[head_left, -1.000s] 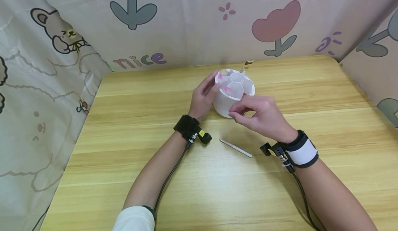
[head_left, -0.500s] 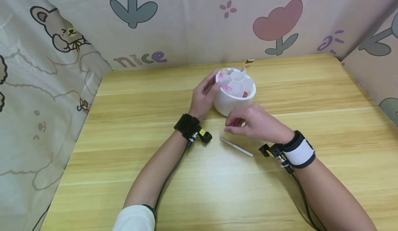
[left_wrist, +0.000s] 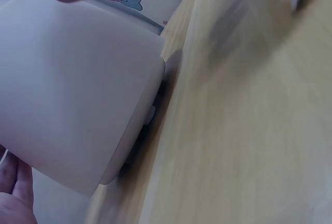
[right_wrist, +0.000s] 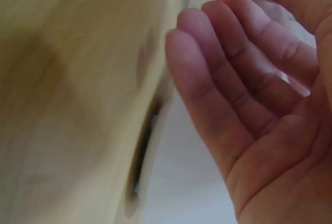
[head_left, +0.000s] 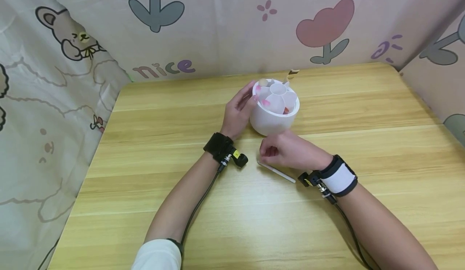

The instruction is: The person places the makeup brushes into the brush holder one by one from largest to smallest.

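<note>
A round white organizer [head_left: 270, 120] with petal-shaped compartments stands near the table's back in the head view. My left hand [head_left: 237, 116] grips its left side at the rim. Fingers [left_wrist: 15, 187] of that hand show beside its white wall at the lower left of the left wrist view. In front of the organizer, my right hand [head_left: 296, 152] hovers low over a slim white pen-like stick [head_left: 281, 174]. The right wrist view shows its palm, with the fingers [right_wrist: 233, 68] loosely bent and nothing in them. Its fingertips overlap the stick's far end in the head view; contact cannot be told.
Small pink pieces [head_left: 266, 102] and a reddish one [head_left: 286, 110] lie inside the organizer. A brown-and-gold tip [head_left: 292, 73] sticks up at its back. The wooden table [head_left: 163, 116] meets a printed curtain [head_left: 225, 32] behind. Cables [head_left: 196, 209] run from both wrist cameras along the forearms.
My right hand has come away from the organizer's front rim, moving down and toward me to the stick. The left hand keeps its grip in place.
</note>
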`<action>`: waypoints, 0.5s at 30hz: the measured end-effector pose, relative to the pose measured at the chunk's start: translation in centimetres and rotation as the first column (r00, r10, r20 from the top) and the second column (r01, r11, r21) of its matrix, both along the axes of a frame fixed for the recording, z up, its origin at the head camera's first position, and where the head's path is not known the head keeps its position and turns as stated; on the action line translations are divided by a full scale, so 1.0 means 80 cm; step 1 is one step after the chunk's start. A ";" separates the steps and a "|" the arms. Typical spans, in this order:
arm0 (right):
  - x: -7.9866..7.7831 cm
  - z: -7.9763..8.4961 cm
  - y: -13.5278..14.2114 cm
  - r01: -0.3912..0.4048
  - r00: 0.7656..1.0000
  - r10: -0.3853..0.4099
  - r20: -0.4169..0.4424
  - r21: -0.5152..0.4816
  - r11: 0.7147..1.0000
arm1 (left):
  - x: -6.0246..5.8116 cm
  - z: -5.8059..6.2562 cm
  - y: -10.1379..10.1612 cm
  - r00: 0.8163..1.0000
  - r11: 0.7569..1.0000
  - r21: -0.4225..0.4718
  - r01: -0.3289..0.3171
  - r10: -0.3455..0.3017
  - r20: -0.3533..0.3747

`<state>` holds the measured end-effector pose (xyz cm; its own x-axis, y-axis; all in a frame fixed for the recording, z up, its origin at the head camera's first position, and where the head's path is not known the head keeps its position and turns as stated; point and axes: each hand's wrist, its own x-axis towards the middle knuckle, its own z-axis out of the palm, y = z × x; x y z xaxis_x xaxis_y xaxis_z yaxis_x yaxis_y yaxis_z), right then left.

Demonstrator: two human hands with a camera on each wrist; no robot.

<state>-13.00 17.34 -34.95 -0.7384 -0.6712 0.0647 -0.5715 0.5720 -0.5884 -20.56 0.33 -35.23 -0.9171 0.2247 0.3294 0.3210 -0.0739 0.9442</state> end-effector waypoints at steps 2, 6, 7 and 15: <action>0.000 -0.002 -0.001 -0.004 1.000 0.004 0.018 0.014 1.000 | 0.000 0.000 0.000 1.000 1.000 0.006 0.002 -0.002 0.000; 0.001 -0.005 -0.002 -0.013 0.997 0.010 0.079 0.031 0.999 | 0.000 0.000 0.000 1.000 1.000 0.009 0.001 -0.001 -0.002; 0.002 -0.005 -0.002 -0.017 0.996 0.013 0.092 0.038 0.999 | 0.000 0.000 0.000 1.000 1.000 0.008 -0.001 0.001 -0.003; 0.003 -0.009 -0.002 -0.029 0.992 0.015 0.124 0.110 0.993 | 0.001 0.002 0.000 0.999 1.000 -0.003 -0.023 0.023 -0.031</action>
